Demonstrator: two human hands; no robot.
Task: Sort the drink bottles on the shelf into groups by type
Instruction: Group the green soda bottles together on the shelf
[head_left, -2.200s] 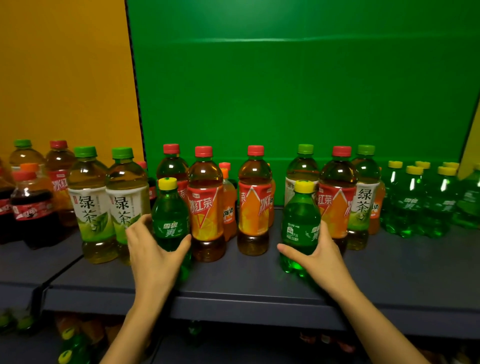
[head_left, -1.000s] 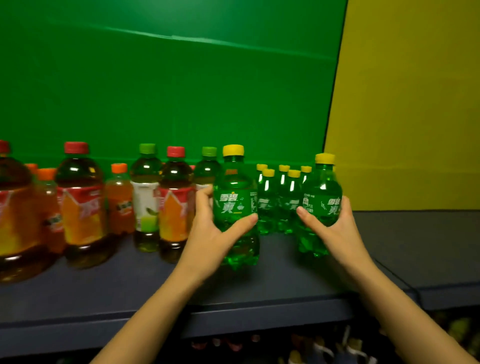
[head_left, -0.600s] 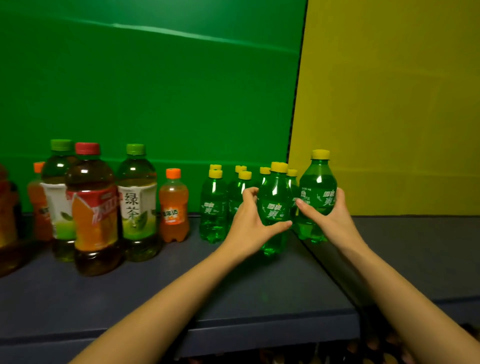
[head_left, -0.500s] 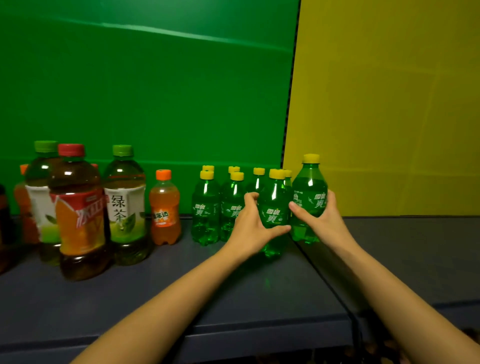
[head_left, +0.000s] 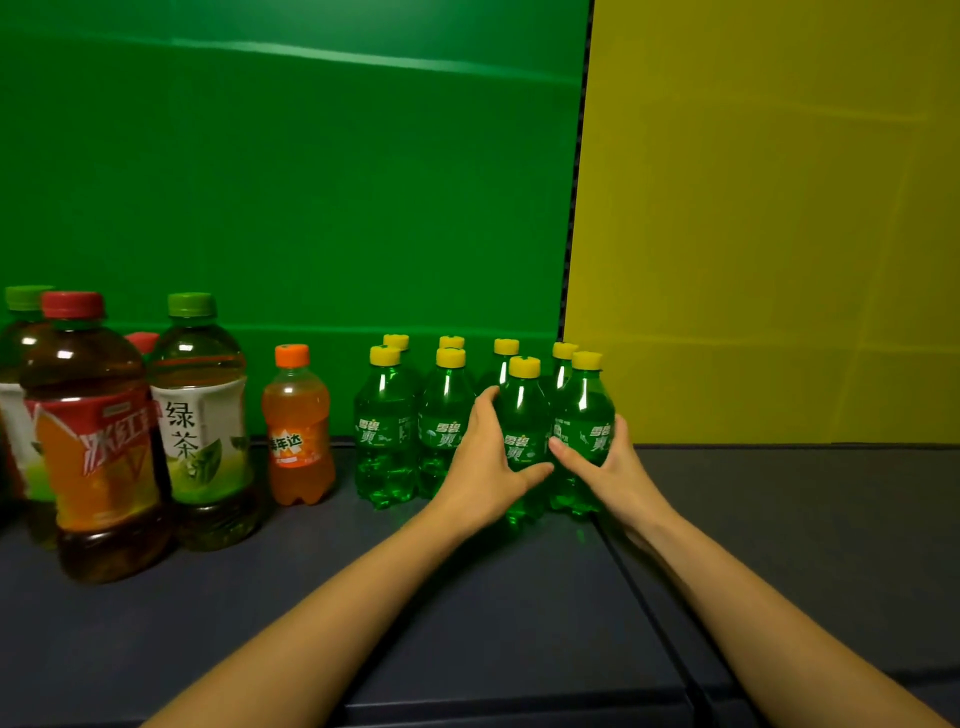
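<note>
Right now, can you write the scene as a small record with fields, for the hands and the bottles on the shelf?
left hand: grips a small green plastic bottle with yellow cap
right hand: grips another such bottle, beside the first
group: six more green yellow-capped bottles, directly left and behind
further left: small orange soda bottle, green-capped tea bottle, red-capped iced tea bottle
shelf: dark grey

Person's body, head view. Two forearms were in frame, both uncovered from the lower edge up to the wrists, and clothing could not be determined from this view. Left hand (head_left: 485, 465) was bare, with slender fingers. Right hand (head_left: 615, 470) was likewise bare, with its thumbnail visible and trimmed short. Wrists were narrow, and the forearms were slim and smooth in outline under dim light.
</note>
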